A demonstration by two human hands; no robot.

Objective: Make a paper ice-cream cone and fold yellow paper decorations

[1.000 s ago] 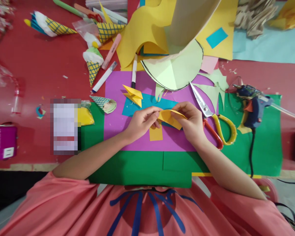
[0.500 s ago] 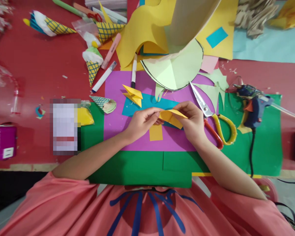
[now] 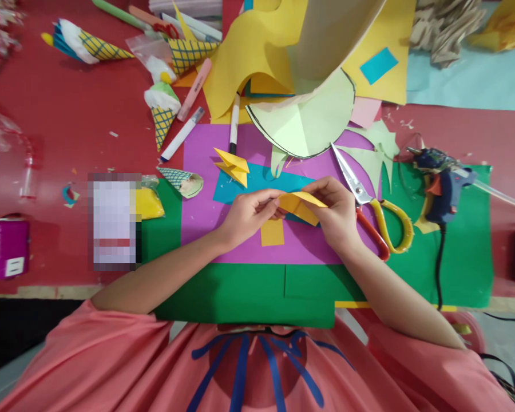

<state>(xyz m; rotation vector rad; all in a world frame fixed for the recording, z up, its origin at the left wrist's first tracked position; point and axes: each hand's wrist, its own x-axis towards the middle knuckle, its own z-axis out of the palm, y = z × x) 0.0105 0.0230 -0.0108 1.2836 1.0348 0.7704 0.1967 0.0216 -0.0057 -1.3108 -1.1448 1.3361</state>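
Observation:
Between my two hands is a folded piece of yellow paper. My left hand pinches its left end between thumb and fingers, and my right hand grips its right end. Below the fold, a small yellow paper rectangle lies on the purple sheet. Beneath my hands a blue paper is partly covered. A folded yellow paper piece rests on the blue paper's upper left. Right of my right hand lie scissors with red and yellow handles, blades apart.
A glue gun with a black cord lies right, on the green sheet. Pale green paper and a large curled sheet stand beyond my hands. Paper cones and markers lie left. A blurred-out object is near my left forearm.
The folded yellow paper has tilted slightly, and my left fingers have shifted a little along its left end. Everything else lies as before.

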